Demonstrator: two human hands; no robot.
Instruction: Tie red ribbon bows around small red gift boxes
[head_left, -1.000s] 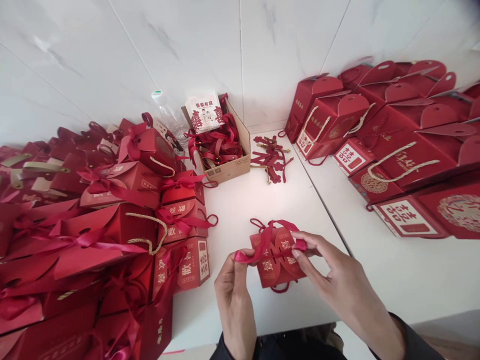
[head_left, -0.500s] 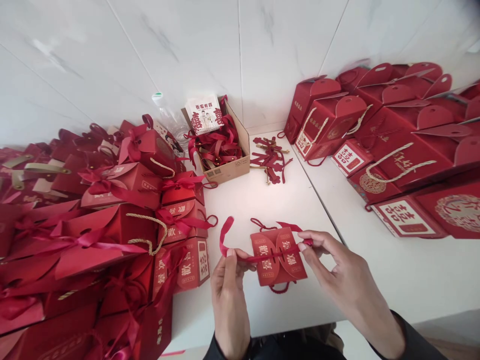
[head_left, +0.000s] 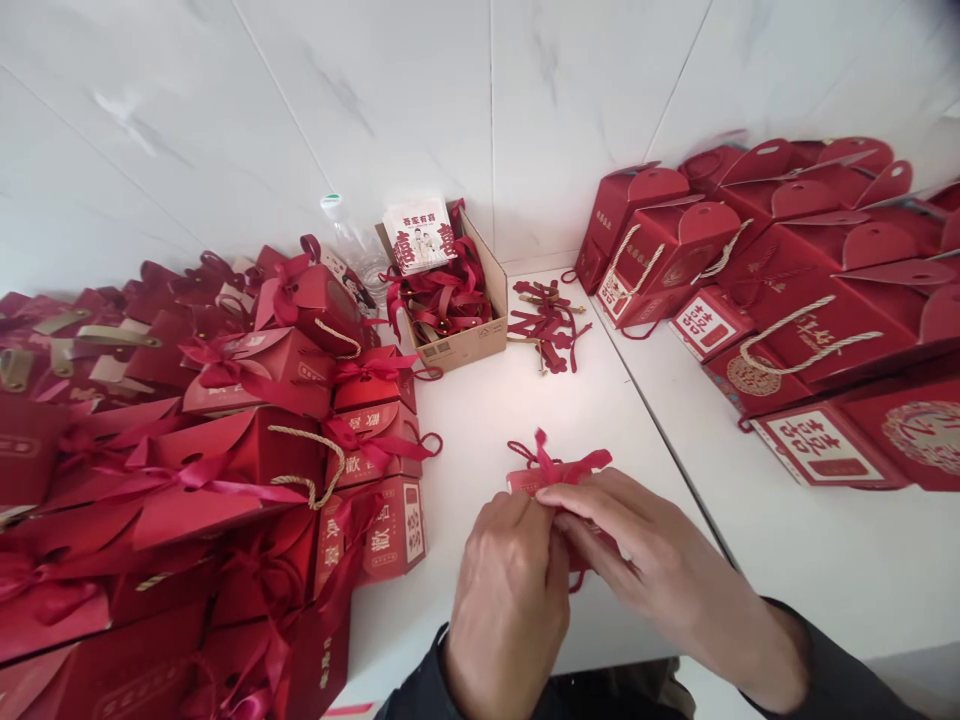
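A small red gift box [head_left: 525, 481] lies on the white table [head_left: 495, 420] in front of me, mostly covered by my hands. My left hand [head_left: 510, 590] and my right hand [head_left: 637, 560] meet over its top, fingers pinched together on the red ribbon [head_left: 559, 466], whose loops and ends stick up behind my fingers. A thin red cord handle [head_left: 519, 447] curls at the box's far edge.
A heap of red ribbon-tied gift boxes [head_left: 225, 450] fills the left side. A cardboard carton [head_left: 469, 340] of ribbons stands at the back, loose ribbons [head_left: 551, 325] beside it. Larger red rope-handled bags [head_left: 787, 290] crowd the right. A clear plastic bottle [head_left: 352, 240] stands by the wall.
My hands were apart, pulling the ribbon ends out to each side of the box. Now they have come together over the box top, covering it, with the ribbon bunched between the fingers.
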